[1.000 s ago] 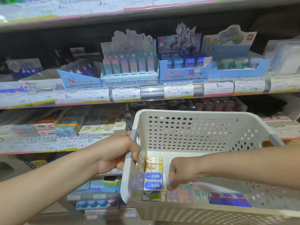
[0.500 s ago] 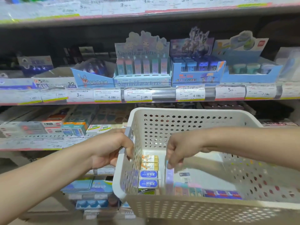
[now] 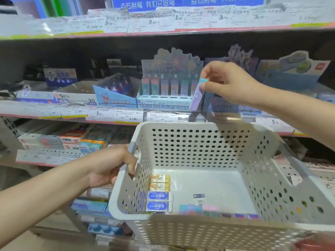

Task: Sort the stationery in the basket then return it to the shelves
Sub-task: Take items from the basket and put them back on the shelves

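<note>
The right hand point(image 3: 228, 82) pinches a slim, pastel purple-and-teal boxed eraser point(image 3: 198, 95) by its upper end, thumb and fingers curled on it, so that it hangs tilted in front of the pale blue cardboard display tray of matching pastel boxes point(image 3: 168, 98) on the middle shelf. It looks light and stiff, a small card sleeve with flat faces; a fingertip pinch across the two broad faces near one end should hold it, though the glossy wrap may be slippery. The left hand point(image 3: 110, 165) grips the grey handle at the left rim of the white perforated plastic basket point(image 3: 197, 149), fingers wrapped round it. Along the basket's left wall lie two small orange-printed boxes point(image 3: 160, 182) and two blue-and-white labelled erasers point(image 3: 159, 201); a row of pastel and dark purple boxes point(image 3: 217, 211) lies along the near wall. These also look light and rigid, best taken by their long sides.
</note>
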Available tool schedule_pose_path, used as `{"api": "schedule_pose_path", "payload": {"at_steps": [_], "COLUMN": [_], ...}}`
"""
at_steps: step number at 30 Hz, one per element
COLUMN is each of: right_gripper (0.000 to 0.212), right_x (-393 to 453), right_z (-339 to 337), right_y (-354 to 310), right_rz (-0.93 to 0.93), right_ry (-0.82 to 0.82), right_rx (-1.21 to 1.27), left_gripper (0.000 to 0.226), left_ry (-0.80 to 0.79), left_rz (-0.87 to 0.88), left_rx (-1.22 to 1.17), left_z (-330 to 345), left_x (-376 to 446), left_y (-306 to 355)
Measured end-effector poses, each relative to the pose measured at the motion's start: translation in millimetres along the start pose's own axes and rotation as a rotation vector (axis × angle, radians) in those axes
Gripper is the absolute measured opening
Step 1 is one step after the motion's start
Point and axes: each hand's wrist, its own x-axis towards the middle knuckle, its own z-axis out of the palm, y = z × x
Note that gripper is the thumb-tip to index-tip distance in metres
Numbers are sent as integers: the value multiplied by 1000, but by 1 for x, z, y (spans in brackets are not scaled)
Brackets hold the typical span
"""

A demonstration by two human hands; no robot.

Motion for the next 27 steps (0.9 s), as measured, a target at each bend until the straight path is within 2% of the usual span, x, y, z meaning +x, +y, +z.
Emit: {"api": "schedule_pose_path", "payload": {"at_steps": [3,6,10,14,19,22,27], "right_gripper": [11,22,24,22,20,16,22], "right_x": [7,14,23,29,31,31,28], "right_z": [6,12,13,15,19,18,14], "right_y": [14,19,23,19,16,12,9], "right_rz": [-59,-73,-65,-50,6,18,66], "right_ry": [97,179,178,210,226,227,193], "right_rx": [-75,-120,-145,-158,-167,-157,-127], "left_gripper": [60,58,55,68,70,85,87], "left_ry": [17,23,-3,-19,-46,-50,-68], "left_rz": [14,16,20,37,49,60,72], "left_rx": [-10,-34,-45,-19,26,57,68], "left_z": [1,0,-7,-15,-30,-36,-45], "left_x": [0,0,1,3,8,10,16], "left_y": [-1,-1,-1,1,7,8,11]}}
